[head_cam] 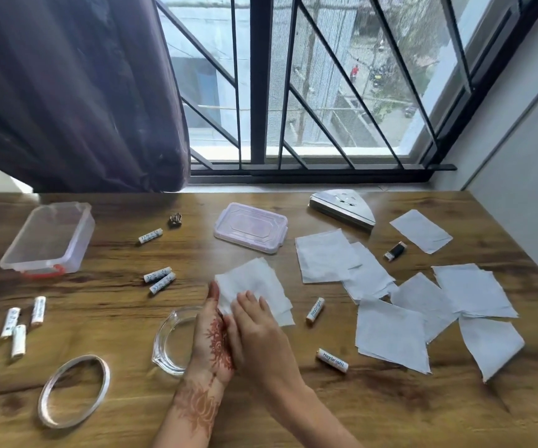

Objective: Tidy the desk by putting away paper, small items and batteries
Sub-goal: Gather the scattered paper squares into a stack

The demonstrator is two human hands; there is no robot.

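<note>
Broadly, the wooden table [293, 409] carries everything. Its right half is covered by loose paper squares [390, 334], overlapping each other at odd angles.

The stack of paper squares [254, 282] lies near the middle, between the two hands. The left hand [212, 337] stands on edge against the stack's left side with its fingers straight. The right hand [254, 331] rests on top with its fingers spread nearly flat, pressing down. Its thumb is hidden, so I cannot tell if it hooks under the sheets.

The step looks like squaring the gathered sheets. To do it well, hold the left palm firm as a stop and tap the corners in from the right. The far corners fan out unevenly, so they need a push before more sheets go on.

The clear plastic box [48, 237] sits open, well apart at the far left. Its lid [251, 227] lies just beyond the stack. A wedge-shaped metal holder [342, 206] stands near the window, possibly meant for the paper.

A glass dish [170, 344] touches the left hand's outer side and could be knocked. A bangle [43, 394] lies nearer the front edge.

Batteries [159, 279] are scattered left and right. One battery [315, 310] lies just beside the stack, in the path to the loose squares. A small black lighter-like item [395, 251] and a tiny ornament [175, 219] remain out.
</note>
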